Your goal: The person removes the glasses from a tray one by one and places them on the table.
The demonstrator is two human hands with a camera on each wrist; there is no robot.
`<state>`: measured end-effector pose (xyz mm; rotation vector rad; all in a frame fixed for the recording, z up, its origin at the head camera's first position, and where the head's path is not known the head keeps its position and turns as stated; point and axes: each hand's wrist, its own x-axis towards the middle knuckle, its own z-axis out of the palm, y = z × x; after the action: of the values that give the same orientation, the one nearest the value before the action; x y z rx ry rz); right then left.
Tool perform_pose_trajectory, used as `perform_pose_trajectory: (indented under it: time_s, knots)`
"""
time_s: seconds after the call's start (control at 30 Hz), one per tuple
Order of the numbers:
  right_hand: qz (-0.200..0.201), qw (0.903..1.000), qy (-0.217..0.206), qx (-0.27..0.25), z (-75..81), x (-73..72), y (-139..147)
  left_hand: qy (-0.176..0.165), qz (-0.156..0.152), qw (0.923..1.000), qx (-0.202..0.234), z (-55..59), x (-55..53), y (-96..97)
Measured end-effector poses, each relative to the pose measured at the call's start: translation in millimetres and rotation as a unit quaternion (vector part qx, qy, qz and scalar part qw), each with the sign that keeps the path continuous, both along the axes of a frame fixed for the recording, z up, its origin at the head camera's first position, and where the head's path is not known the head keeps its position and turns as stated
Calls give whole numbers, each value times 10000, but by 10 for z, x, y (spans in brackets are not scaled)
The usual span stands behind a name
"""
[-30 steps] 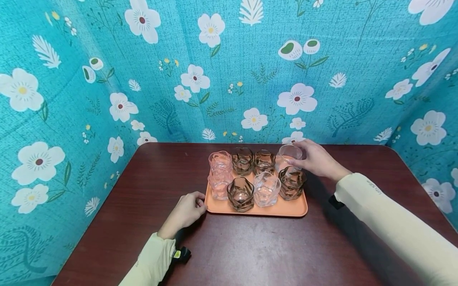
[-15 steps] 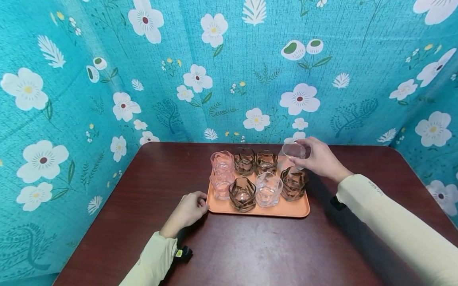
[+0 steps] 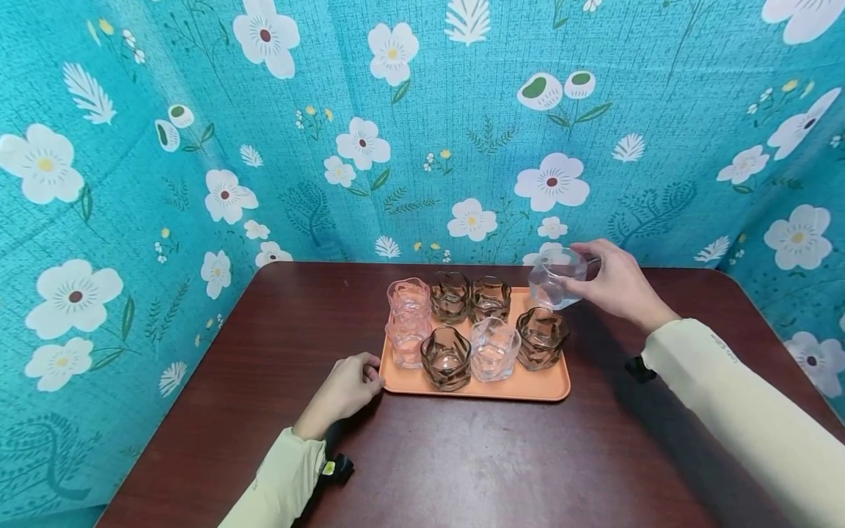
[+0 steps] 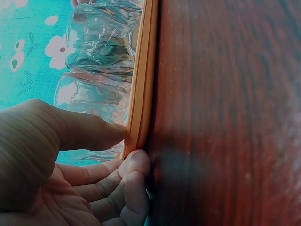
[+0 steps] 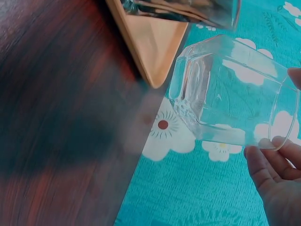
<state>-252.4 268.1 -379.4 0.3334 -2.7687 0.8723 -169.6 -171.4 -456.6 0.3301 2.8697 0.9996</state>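
My right hand (image 3: 619, 284) pinches a clear angular drinking glass (image 3: 557, 277) near its rim, over the back right corner of an orange tray (image 3: 508, 392). In the right wrist view, the held glass (image 5: 230, 94) stands apart from the tray's corner. My left hand (image 3: 345, 390) grips the tray's front left corner; in the left wrist view the thumb (image 4: 94, 133) lies at the rim with fingers curled against the outside. On the tray stand two pink glasses (image 3: 408, 339) at left, several brown wavy glasses (image 3: 446, 361) and a clear wavy glass (image 3: 494, 352).
The dark reddish-brown table (image 3: 475, 462) carries the tray toward its back edge. A teal floral cloth (image 3: 422, 147) hangs behind and at both sides. One brown glass (image 3: 541, 341) stands on the tray close below the held glass.
My right hand has lifted the clear glass and moved it up and to the right, uncovering the tray's back right part. My left hand stays at the tray corner.
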Motion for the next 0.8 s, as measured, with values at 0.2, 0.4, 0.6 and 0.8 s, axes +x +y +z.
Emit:
perform_pose_trajectory:
  time_s: [0.2,0.4,0.6,0.8]
  knots:
    - [-65,10000,46,-18,6,25,103,27,-36,10000,-14,-4,-1,1]
    - [-235,9997,49,-44,-48,27,203,48,-44,10000,-29,7,6,2]
    - [-396,9992,-76,-78,-134,7,268,21,-62,10000,-28,-4,5,-1]
    - [-469,9989,-16,-40,-226,-38,298,-28,-29,10000,-17,-14,7,0]
